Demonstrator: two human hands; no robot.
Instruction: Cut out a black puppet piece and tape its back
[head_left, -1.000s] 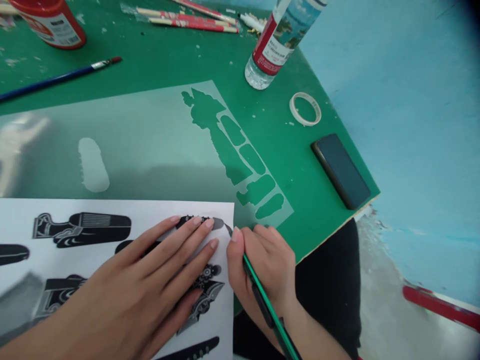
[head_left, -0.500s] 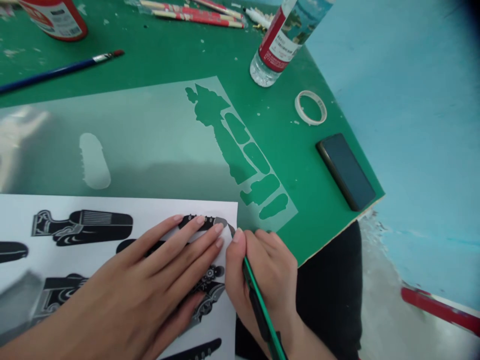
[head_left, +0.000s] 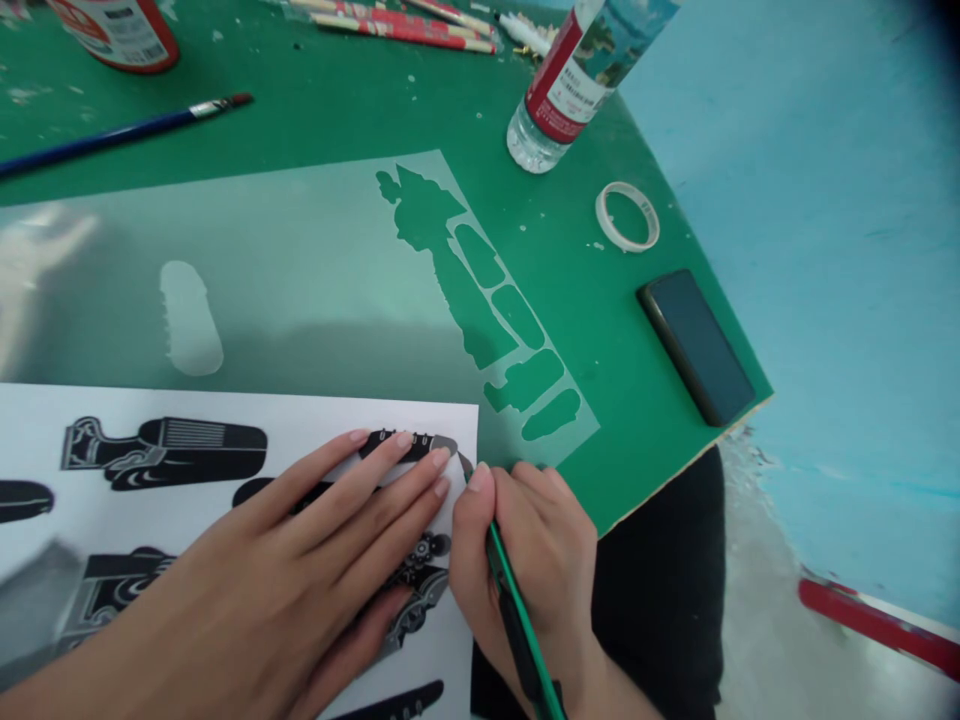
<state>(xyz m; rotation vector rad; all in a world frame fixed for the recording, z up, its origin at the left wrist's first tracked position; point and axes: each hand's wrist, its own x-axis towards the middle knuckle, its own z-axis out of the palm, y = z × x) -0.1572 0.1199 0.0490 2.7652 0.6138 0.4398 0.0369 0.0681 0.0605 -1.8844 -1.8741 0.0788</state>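
My left hand (head_left: 322, 560) lies flat with fingers stretched over a white paper sheet (head_left: 315, 405) printed with black patterned shapes. Its fingertips rest beside a small dark printed shape (head_left: 411, 446) near the sheet's right edge. In my right hand (head_left: 532, 560) is a green and black utility knife (head_left: 517, 600), gripped like a pen. The knife's tip touches down at the grey end of that shape. Under and behind the paper spreads a translucent plastic sheet (head_left: 300, 260) with several cut-out openings along its right side. A loose pale cut piece (head_left: 191, 318) lies on it.
On the green table (head_left: 360, 110) lie a blue paintbrush (head_left: 127, 132), a tape roll (head_left: 628, 216) and a dark phone (head_left: 696, 346). A water bottle (head_left: 559, 105), a red-and-white container (head_left: 127, 35) and several wrapped sticks (head_left: 405, 30) stand or lie at the back. A blue wall (head_left: 810, 200) is at the right.
The view has shifted very slightly. Both hands, the knife and the paper keep nearly the same positions relative to each other.
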